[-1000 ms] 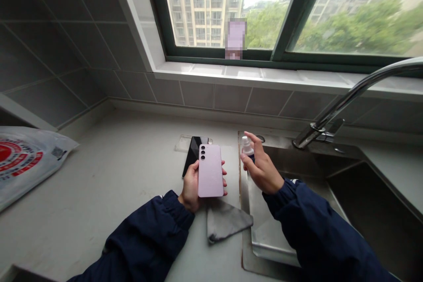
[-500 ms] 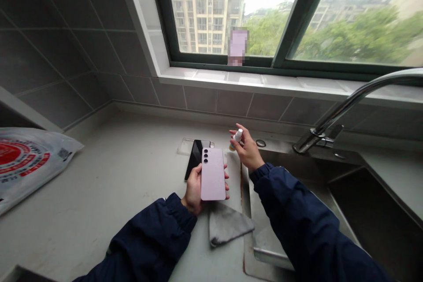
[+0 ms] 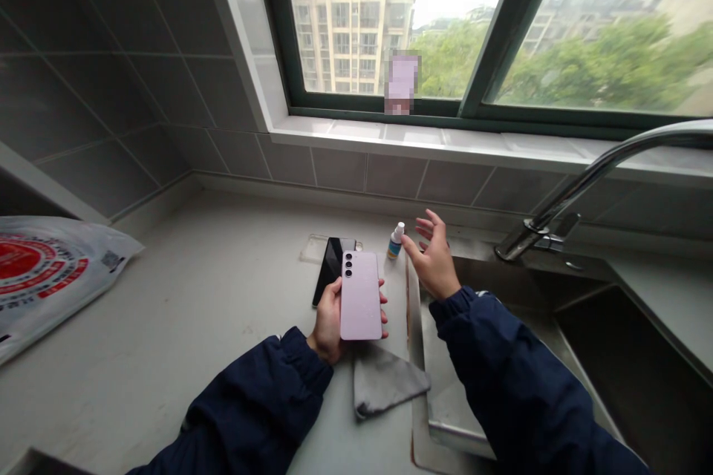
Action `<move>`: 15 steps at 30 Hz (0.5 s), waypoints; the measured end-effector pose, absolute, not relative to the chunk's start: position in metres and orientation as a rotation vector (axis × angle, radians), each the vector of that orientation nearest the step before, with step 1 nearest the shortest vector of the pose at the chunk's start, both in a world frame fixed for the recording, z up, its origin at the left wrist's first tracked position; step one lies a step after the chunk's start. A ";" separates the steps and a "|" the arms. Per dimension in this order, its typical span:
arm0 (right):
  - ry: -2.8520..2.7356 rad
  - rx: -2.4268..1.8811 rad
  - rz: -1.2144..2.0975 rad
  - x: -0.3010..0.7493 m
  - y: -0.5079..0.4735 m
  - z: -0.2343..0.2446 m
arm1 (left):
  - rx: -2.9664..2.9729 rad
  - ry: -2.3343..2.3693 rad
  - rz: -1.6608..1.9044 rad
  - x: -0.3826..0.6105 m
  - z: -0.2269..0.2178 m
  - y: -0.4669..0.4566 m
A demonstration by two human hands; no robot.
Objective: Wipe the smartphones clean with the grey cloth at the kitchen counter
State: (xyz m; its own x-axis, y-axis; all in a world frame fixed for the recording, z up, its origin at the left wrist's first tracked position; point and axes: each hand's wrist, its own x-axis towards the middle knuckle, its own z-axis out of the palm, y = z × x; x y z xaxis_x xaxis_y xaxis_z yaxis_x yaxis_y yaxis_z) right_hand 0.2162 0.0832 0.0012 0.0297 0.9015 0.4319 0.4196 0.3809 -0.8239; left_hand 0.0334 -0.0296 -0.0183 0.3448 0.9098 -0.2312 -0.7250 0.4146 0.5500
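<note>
My left hand (image 3: 327, 318) grips a pale pink phone (image 3: 361, 295) by its edges, back side and camera lenses facing up, just above the counter. Fine droplets speckle its back. My right hand (image 3: 433, 260) hovers open with fingers spread, right beside a small spray bottle (image 3: 396, 240) that stands upright on the counter; hand and bottle are apart. A black phone (image 3: 332, 267) lies flat behind the pink one, next to a clear phone case (image 3: 313, 246). A grey cloth (image 3: 385, 381) lies crumpled under my left wrist.
A steel sink (image 3: 557, 356) with a curved tap (image 3: 590, 178) fills the right side. A printed plastic bag (image 3: 50, 274) lies at the far left of the grey counter (image 3: 194, 312). Tiled walls and a window ledge (image 3: 445, 137) bound the back.
My right hand carried the spray bottle away from the pink phone, set it upright on the counter behind, and let go. My left hand kept holding the phone.
</note>
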 end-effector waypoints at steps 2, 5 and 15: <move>-1.588 -1.240 0.505 0.219 0.054 0.021 | 0.380 0.561 1.087 0.033 -0.018 -0.029; -1.976 -1.214 0.572 0.217 -0.003 0.044 | 0.381 0.567 1.099 0.034 -0.020 -0.029; -2.715 -1.482 0.629 0.183 -0.104 0.017 | 0.405 0.549 1.104 0.034 -0.020 -0.031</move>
